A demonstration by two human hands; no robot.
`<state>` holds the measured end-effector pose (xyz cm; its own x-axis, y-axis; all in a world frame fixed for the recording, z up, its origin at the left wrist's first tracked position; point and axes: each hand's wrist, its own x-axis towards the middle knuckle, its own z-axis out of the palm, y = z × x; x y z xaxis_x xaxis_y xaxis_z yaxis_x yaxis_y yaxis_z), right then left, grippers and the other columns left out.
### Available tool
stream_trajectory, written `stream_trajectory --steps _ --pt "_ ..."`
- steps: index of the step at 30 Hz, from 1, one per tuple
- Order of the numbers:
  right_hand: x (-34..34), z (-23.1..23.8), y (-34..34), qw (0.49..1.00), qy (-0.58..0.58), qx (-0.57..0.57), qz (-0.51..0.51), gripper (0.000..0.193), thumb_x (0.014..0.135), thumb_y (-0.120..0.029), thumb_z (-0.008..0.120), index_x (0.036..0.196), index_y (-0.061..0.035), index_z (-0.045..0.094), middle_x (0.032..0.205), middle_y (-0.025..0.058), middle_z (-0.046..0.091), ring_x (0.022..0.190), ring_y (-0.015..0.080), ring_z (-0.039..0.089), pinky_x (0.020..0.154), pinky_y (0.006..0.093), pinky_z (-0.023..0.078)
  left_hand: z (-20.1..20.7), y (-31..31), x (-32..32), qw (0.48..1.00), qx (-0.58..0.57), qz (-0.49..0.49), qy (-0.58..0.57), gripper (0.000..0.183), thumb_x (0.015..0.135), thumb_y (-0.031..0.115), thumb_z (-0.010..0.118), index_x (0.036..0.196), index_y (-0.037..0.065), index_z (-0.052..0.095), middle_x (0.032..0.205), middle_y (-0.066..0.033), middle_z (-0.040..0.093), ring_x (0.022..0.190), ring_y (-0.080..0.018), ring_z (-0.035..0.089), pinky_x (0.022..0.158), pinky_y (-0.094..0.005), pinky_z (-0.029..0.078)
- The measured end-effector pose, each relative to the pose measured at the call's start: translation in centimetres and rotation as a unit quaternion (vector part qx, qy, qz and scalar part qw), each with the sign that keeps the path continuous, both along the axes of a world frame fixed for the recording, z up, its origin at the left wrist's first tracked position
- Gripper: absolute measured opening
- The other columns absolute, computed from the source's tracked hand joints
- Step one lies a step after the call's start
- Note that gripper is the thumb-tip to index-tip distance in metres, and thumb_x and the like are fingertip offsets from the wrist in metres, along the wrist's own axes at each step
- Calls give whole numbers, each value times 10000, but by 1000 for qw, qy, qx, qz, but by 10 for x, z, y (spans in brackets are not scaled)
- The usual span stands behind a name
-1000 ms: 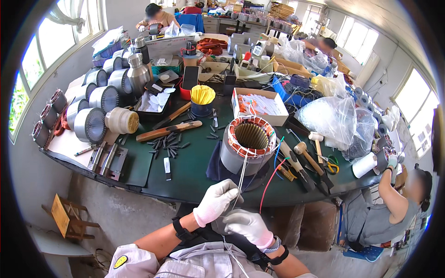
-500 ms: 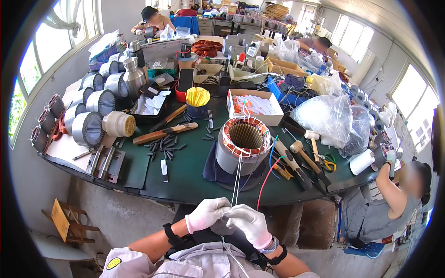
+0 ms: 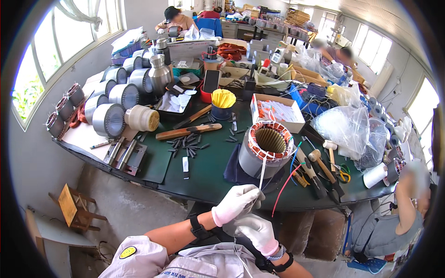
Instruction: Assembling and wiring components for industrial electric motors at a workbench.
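Note:
A grey motor stator (image 3: 260,162), its copper winding ring laced with white cord, stands on a dark cloth (image 3: 232,169) near the table's front edge. White lacing cord (image 3: 263,172) runs from the ring toward me, and my left hand (image 3: 238,202), white-gloved, is closed on it. Just below and to the right, my gloved right hand (image 3: 258,232) has its fingers curled; a white strand hangs down beneath it over my shirt. What its fingertips grip is partly hidden. A red lead (image 3: 282,190) and a blue lead come off the stator's right side.
Right of the stator lie wooden sticks, mallets (image 3: 320,160) and yellow-handled scissors (image 3: 343,175). To the left are black sleeves (image 3: 187,144), a wooden stick (image 3: 188,131), a metal fixture (image 3: 124,155) and several stator cores (image 3: 108,119). Co-workers sit beyond and at right; a stool (image 3: 69,208) stands at left.
My view has turned, shifting the scene rightward. My left hand has risen toward the stator and above my right hand. The two cord strands now look drawn together.

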<state>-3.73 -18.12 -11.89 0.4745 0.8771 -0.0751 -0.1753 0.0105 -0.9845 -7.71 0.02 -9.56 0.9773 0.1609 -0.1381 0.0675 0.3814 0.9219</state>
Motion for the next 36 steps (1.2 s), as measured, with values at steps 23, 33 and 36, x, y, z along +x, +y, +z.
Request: stream_trajectory --steps 23,33,36 --pt "24 15 10 915 288 177 -219 200 1024 10 560 1150 82 698 1079 197 742 788 201 718 717 363 610 -24 15 -21 966 -187 180 -10 158 1051 162 646 1065 16 586 889 -21 549 587 -24 373 499 -181 291" --pt "19 4 15 968 201 79 -128 182 969 67 545 1059 82 702 1018 175 754 754 178 711 697 307 589 -25 17 -18 964 -255 26 76 341 1100 241 598 1316 -22 579 799 33 503 558 -20 353 487 -183 259" --pt "20 3 15 971 194 76 -116 177 961 66 547 1046 74 703 1000 163 751 745 166 701 689 296 577 -21 20 -18 965 -247 12 85 325 1102 240 595 1277 -34 596 776 37 489 562 -25 351 493 -190 265"
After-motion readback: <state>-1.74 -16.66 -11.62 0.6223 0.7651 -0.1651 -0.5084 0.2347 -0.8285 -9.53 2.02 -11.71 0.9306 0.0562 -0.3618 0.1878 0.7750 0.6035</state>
